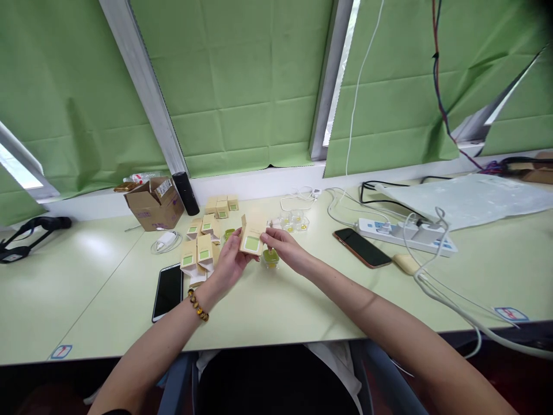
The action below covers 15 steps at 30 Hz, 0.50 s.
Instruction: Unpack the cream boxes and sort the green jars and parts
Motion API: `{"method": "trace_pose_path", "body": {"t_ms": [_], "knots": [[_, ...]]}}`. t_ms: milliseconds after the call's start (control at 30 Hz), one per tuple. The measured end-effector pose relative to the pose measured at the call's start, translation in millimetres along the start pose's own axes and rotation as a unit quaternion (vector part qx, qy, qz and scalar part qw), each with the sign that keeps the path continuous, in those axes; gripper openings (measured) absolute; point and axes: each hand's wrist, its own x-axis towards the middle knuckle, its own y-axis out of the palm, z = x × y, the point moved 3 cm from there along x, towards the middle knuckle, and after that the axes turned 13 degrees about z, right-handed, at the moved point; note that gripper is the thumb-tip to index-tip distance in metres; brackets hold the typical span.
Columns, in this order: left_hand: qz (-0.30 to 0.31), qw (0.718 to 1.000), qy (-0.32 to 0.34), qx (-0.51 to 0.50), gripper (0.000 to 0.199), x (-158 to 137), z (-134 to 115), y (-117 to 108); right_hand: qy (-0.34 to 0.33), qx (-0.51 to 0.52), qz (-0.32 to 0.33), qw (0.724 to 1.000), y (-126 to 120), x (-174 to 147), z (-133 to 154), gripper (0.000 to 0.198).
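Note:
A small cream paper box (252,239) with a green square on its face is held up over the table, its top flap raised. My left hand (231,266) is closed around its left side and bottom. The fingers of my right hand (283,246) pinch its right edge. Just below, on the table, sits a small clear container with green and yellow contents (271,258). Behind the right hand is a group of clear cups (296,222) with yellow bits inside. To the left stand several similar cream boxes (196,253), some with open flaps. Another green item (229,233) is partly hidden behind the left hand.
Closed small boxes (222,206) stand farther back, near a cardboard carton (154,204) and a black cylinder (185,193). One phone (168,291) lies left, another (362,246) right. A power strip (406,235) with trailing cables and a plastic sheet (470,199) occupy the right side.

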Motion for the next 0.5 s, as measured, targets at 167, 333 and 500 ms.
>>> {"method": "trace_pose_path", "body": {"t_ms": [167, 333, 500], "knots": [[-0.010, 0.999, 0.016, 0.042, 0.055, -1.9, 0.5, -4.7, 0.000, 0.014, -0.027, 1.000, -3.9, 7.6, 1.0, 0.046], [-0.005, 0.981, 0.079, 0.175, 0.054, -4.7, 6.8, -12.7, -0.004, 0.021, -0.110, 0.994, -16.0, 7.7, -9.4, 0.045], [-0.012, 0.967, 0.078, 0.243, 0.054, -6.1, 14.2, -11.3, -0.006, 0.030, -0.122, 0.992, -12.9, 4.6, -23.2, 0.046]]}}
